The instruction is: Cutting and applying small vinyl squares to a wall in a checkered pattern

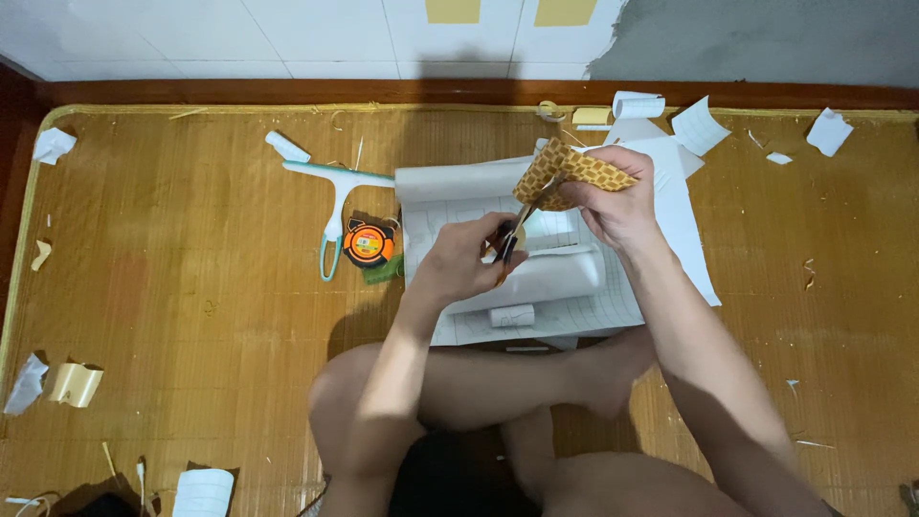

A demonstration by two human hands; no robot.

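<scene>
Both grips are closed: the left hand (462, 257) has its fingers through the handles of the scissors (507, 239), blades pointing toward one o'clock, and the right hand (613, 201) pinches a yellow patterned strip (572, 170) by its right end. The scissor tips meet the strip's lower edge, just above the middle of the scene.

Largest around them is the bamboo mat (191, 287) covering the floor. On it, under both hands, lies a white sheet with grid lines (574, 306), curled into rolls at its twelve o'clock edge and across its middle. At nine o'clock from the hands lies a pale teal T-shaped tool (337, 196), with an orange tape measure (369, 243) touching its handle. Small white paper scraps (829, 130) are scattered toward two o'clock, and more lie at seven o'clock by the mat's corner.
</scene>
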